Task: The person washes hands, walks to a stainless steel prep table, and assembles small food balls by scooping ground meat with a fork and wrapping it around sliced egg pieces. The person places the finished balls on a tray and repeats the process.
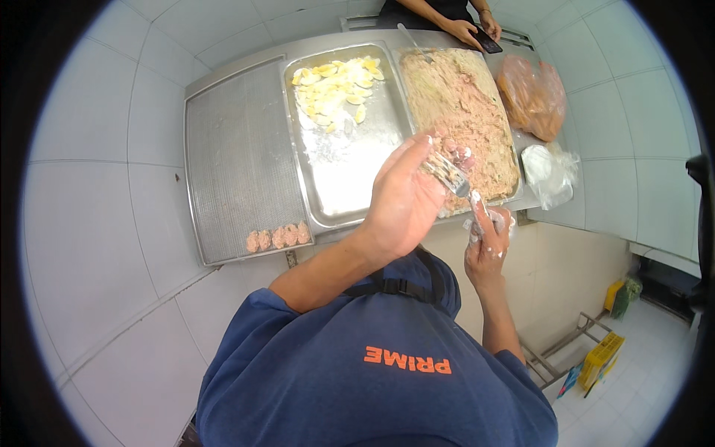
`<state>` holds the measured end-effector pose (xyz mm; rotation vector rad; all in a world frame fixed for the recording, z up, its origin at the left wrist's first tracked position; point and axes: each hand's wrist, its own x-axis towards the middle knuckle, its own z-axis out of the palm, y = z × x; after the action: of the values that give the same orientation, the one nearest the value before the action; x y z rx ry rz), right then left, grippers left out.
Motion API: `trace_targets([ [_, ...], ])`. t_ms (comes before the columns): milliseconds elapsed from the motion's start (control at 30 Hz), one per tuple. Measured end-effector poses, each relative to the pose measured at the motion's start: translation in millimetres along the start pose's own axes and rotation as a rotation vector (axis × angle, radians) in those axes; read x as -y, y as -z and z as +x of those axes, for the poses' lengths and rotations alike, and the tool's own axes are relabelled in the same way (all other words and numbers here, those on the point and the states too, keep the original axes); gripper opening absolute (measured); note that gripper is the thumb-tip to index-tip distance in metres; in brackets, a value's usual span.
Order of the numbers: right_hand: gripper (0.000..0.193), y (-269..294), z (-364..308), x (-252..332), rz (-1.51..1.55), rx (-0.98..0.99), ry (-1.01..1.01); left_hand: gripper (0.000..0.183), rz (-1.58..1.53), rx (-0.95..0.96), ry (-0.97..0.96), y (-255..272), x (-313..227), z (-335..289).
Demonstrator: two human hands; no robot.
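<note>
Hands [439, 197] above mince tray [514, 195] (egg tray [316, 216] beside)

So I've got a metal fork [447, 173] in my left hand [406, 201], tilted, tines down toward the right, smeared with pinkish mince. My right hand [488, 242] sits just under the tines, fingers coated in the same mix, over the front edge of the mince tray [514, 195].

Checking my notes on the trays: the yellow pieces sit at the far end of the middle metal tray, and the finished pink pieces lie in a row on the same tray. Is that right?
Not quite. The head view shows the yellow pieces at the far end of the middle tray, but the row of pink pieces lies on the perforated tray to its left.
</note>
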<state>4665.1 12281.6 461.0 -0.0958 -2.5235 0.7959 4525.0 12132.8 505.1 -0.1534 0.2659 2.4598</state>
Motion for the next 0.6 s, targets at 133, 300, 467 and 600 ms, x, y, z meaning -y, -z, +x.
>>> trace_targets([
  [133,0.057,3.0,-0.1,-0.2,-0.005,-0.018,0.043,0.026,0.092,-0.023,-0.029,0.7,-6.5,1.2],
  [300,0.056,6.1,-1.8,-3.6,-0.018,0.057,0.000,0.027,0.093,-0.050,0.046,4.6,-7.9,6.7],
  [467,0.054,22.6,0.2,-18.8,-0.017,-0.016,0.095,0.028,0.381,-0.052,0.066,13.5,-22.3,18.6],
  [600,0.053,39.5,8.3,-31.8,-0.080,-0.041,0.092,0.031,0.580,0.099,0.218,15.9,-38.2,19.6],
])
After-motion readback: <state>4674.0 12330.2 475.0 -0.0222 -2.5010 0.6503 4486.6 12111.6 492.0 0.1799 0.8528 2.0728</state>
